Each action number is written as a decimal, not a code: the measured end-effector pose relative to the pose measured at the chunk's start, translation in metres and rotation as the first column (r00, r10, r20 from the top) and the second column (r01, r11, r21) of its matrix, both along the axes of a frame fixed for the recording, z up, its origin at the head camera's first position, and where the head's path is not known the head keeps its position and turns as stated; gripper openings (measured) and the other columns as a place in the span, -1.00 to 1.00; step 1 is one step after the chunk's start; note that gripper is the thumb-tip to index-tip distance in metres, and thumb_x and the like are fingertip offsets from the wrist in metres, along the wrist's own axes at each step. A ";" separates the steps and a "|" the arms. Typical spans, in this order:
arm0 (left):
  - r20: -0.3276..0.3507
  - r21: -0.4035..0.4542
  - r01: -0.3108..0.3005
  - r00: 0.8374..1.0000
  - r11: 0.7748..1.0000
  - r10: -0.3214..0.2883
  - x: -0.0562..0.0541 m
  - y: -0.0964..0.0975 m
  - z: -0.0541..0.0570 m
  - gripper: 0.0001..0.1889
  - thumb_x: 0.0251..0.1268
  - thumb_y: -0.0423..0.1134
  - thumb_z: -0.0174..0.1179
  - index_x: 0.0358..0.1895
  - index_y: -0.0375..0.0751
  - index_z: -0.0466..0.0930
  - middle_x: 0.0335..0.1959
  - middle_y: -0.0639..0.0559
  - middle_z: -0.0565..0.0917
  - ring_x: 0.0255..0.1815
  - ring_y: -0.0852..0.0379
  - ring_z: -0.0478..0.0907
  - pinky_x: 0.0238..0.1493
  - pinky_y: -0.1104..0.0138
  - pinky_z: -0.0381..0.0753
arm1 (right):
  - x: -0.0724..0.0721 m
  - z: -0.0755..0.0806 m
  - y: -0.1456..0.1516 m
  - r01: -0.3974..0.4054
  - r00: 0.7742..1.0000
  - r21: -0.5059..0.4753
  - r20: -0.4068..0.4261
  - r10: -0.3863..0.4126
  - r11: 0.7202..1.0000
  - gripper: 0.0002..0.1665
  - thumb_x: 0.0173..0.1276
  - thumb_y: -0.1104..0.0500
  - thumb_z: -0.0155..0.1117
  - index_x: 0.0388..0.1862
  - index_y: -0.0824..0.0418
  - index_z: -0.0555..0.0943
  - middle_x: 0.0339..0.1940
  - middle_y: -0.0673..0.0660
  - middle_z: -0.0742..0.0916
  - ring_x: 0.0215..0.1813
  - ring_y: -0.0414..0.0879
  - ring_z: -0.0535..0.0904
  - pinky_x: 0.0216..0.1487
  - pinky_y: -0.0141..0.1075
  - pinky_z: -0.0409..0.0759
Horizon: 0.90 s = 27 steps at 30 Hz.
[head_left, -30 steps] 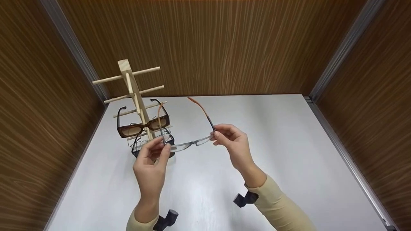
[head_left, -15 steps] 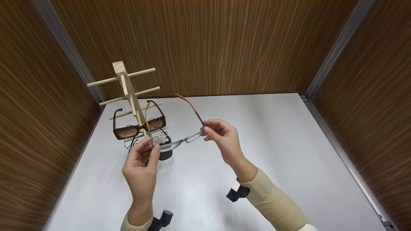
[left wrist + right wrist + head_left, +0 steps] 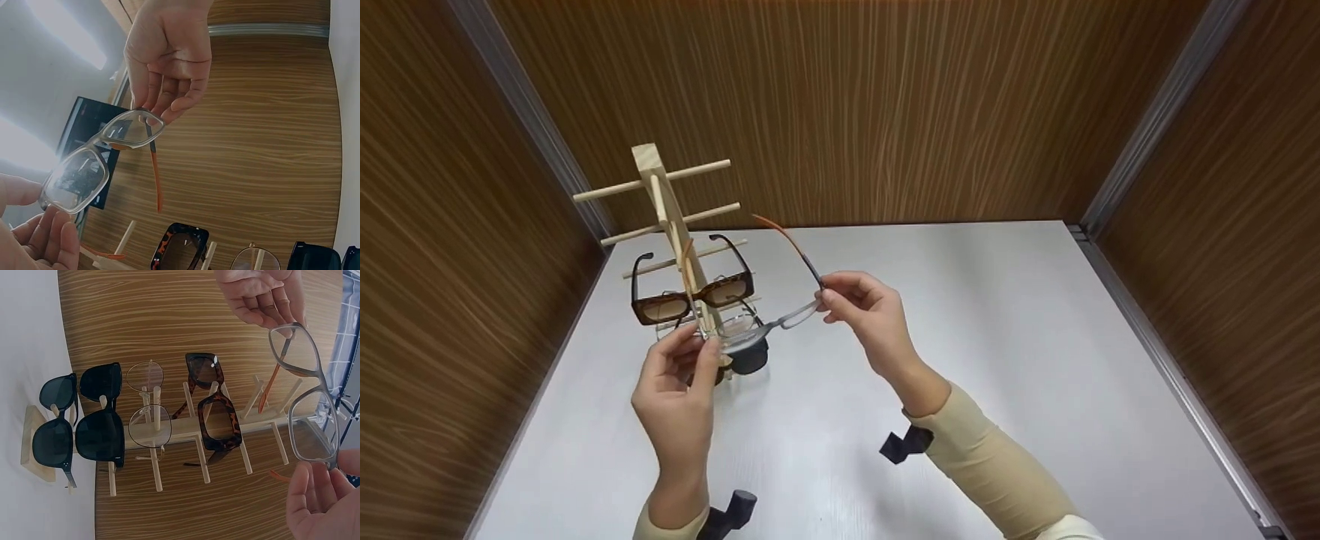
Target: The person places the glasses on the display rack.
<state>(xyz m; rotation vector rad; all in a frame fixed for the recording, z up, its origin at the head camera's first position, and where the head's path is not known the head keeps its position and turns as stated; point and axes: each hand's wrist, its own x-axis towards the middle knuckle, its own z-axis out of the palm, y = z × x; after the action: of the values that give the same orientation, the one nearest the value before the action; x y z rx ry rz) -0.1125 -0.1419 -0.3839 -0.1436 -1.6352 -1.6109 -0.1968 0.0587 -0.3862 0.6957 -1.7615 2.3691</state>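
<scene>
Clear grey eyeglasses with orange temple tips are held in the air, temples unfolded and pointing away from me. My left hand pinches them at the left hinge between thumb and fingers. At the other hinge, my right hand grips the frame the same way. Behind the left lens stands a wooden glasses rack with pegs. Tortoiseshell sunglasses hang on it; in the head view the left temple overlaps them. Below these the right wrist view shows round wire-rimmed glasses and two dark sunglasses.
The rack's upper pegs carry no glasses. It stands at the left of a white tabletop, enclosed by wood-grain panels at the back and sides. Black camera mounts sit on both wrists.
Both hands have moved left in the head view, carrying the eyeglasses across in front of the rack. Their grip on the two hinges looks the same.
</scene>
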 end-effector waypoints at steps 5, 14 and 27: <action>-0.005 0.004 -0.019 1.000 1.000 0.019 0.000 -0.004 0.002 -0.74 0.09 -0.59 0.21 -0.10 -0.51 0.54 -0.30 -0.29 0.56 -0.29 0.06 0.54 -0.27 0.43 0.56 | -0.002 0.004 -0.006 -0.014 1.000 -0.006 0.005 0.014 1.000 -0.73 0.27 0.36 0.22 -0.08 0.50 0.52 -0.29 0.22 0.68 -0.25 -0.02 0.62 -0.29 -0.32 0.60; 0.010 0.044 -0.026 1.000 0.999 0.026 -0.001 -0.006 0.008 -0.73 0.09 -0.59 0.21 -0.09 -0.52 0.54 -0.27 -0.24 0.56 -0.25 0.05 0.52 -0.24 0.43 0.53 | -0.005 0.009 -0.010 -0.005 1.000 -0.007 -0.002 0.005 1.000 -0.73 0.27 0.36 0.22 -0.08 0.50 0.52 -0.29 0.21 0.68 -0.25 -0.02 0.62 -0.29 -0.32 0.60; 0.063 0.013 -0.101 0.993 0.995 0.100 -0.011 -0.021 0.011 -0.72 0.15 -0.54 0.20 -0.04 -0.50 0.53 -0.25 -0.22 0.56 -0.24 0.08 0.50 -0.22 0.45 0.52 | -0.017 0.017 -0.028 -0.011 1.000 0.009 0.007 0.010 1.000 -0.74 0.27 0.36 0.22 -0.09 0.48 0.53 -0.30 0.18 0.69 -0.27 -0.04 0.61 -0.31 -0.32 0.60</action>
<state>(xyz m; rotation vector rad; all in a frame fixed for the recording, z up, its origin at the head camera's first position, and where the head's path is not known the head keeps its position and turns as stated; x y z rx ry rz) -0.1231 -0.1627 -0.3727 -0.0022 -1.6498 -1.5660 -0.2136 0.0312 -0.3687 0.7003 -1.7773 2.3747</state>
